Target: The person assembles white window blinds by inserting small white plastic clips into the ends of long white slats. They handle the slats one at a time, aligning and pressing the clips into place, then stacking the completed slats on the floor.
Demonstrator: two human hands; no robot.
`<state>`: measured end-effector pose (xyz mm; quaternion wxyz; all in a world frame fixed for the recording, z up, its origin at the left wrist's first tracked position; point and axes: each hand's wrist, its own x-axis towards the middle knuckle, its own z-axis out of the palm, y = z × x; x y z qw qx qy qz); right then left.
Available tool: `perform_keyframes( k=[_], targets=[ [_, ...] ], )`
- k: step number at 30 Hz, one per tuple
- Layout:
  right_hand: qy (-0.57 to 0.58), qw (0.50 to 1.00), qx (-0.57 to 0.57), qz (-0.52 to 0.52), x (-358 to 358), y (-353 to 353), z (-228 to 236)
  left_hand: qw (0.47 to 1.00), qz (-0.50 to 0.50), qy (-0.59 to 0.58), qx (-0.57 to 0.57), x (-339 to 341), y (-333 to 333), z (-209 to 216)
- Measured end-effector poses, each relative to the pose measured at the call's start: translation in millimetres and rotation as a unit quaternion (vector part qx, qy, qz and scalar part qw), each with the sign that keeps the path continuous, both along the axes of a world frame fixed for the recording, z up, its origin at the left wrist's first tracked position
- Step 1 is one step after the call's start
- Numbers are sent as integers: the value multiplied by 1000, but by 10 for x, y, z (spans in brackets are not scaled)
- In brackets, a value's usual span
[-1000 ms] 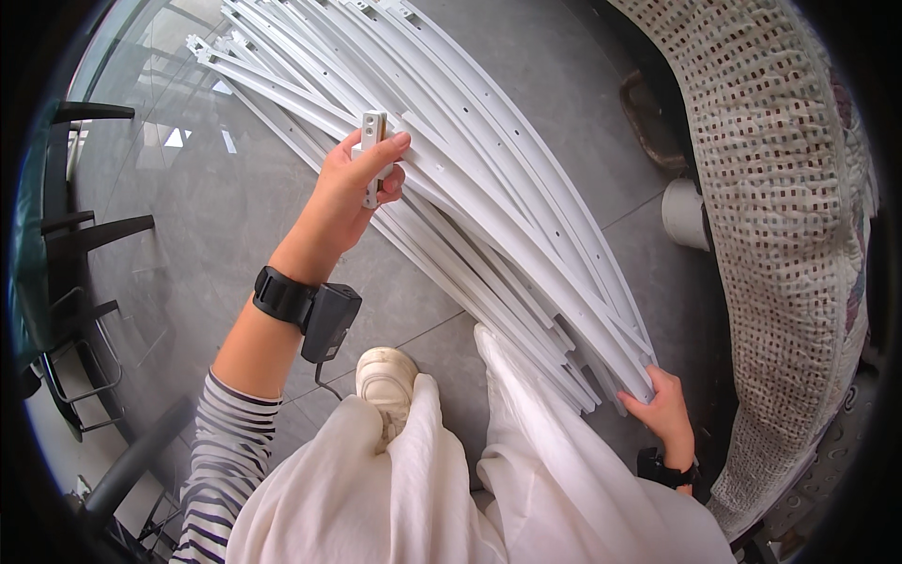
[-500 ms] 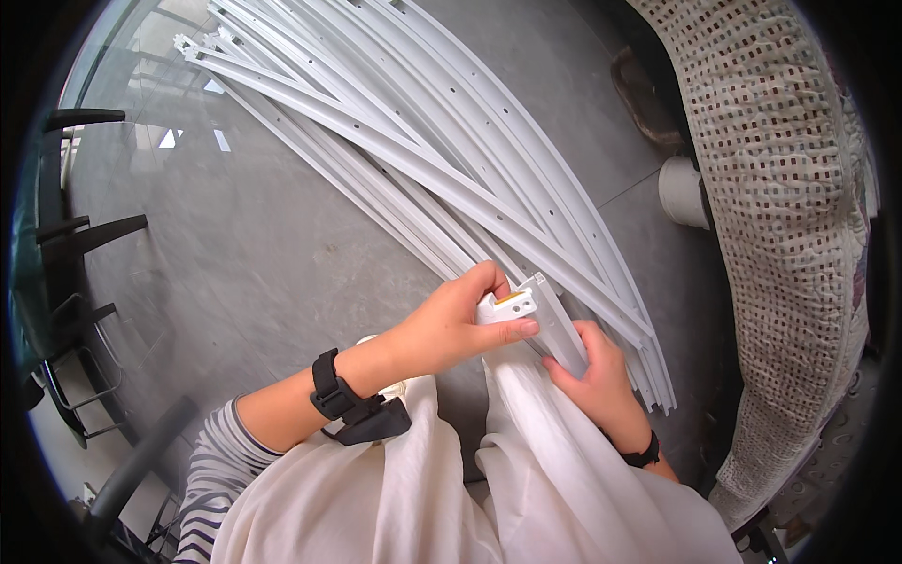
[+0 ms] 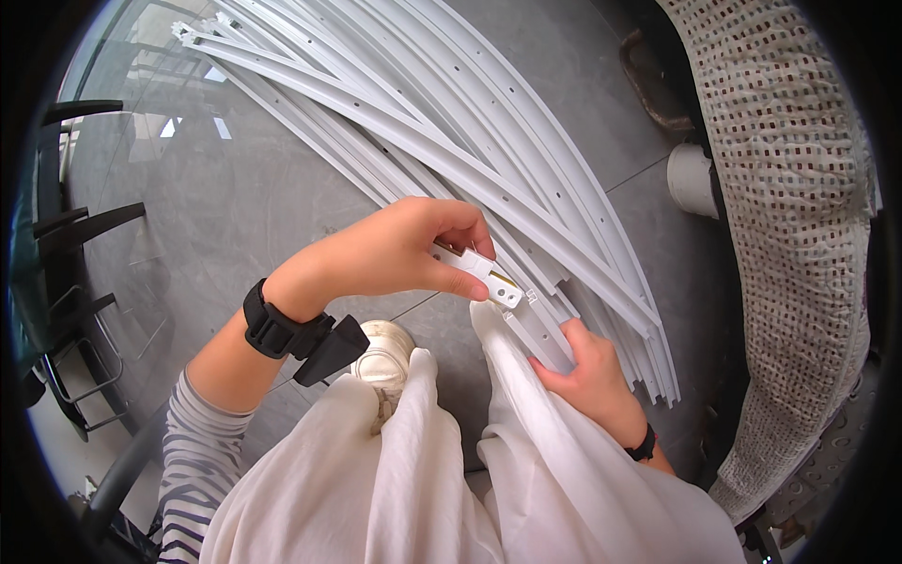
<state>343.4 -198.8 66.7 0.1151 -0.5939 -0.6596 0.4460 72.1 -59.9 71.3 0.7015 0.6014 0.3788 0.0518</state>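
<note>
Above grey tiles, a white oblong block is pinched by left hand, a white rail by right hand.

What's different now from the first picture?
The left hand moved down and to the right, bringing the white connector it still holds close to the end of a white rail. The right hand moved up and left and holds that rail; I can't tell if it's the one from before. The other rails still lie on the floor.

Floor, 10 o'clock: open passage. Obstacles — white rails, 11 to 4; quilted cover, 3, beyond; chair legs, 9.
</note>
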Motion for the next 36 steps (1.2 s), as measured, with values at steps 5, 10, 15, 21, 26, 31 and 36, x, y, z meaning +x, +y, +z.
perform_keyframes(
  k=[5, 10, 15, 21, 26, 31, 36],
  targets=[
    [-10, 1000, -14, 14, 2, -32, -17, 998, -36, -21, 57, 63, 42, 2],
    [-5, 1000, -8, 19, -31, -28, -23, 992, -75, 10, 104, 89, 83, 118],
    [-11, 999, -2, 33, -37, -38, -40, 990, -102, 39, 88, 111, 151, 237],
    [-21, 999, -2, 39, -45, -6, -15, 988, -126, 32, 81, 136, 175, 237],
    [-30, 998, -11, 52, 4, -125, -72, 989, -139, 34, 48, 167, 74, 160],
    [-23, 998, -1, 59, 2, -181, -149, 989, -136, 41, 27, 164, 18, 181],
    [-35, 996, -16, 82, -35, -152, -74, 988, -144, 49, 23, 168, -33, 177]
  ],
)
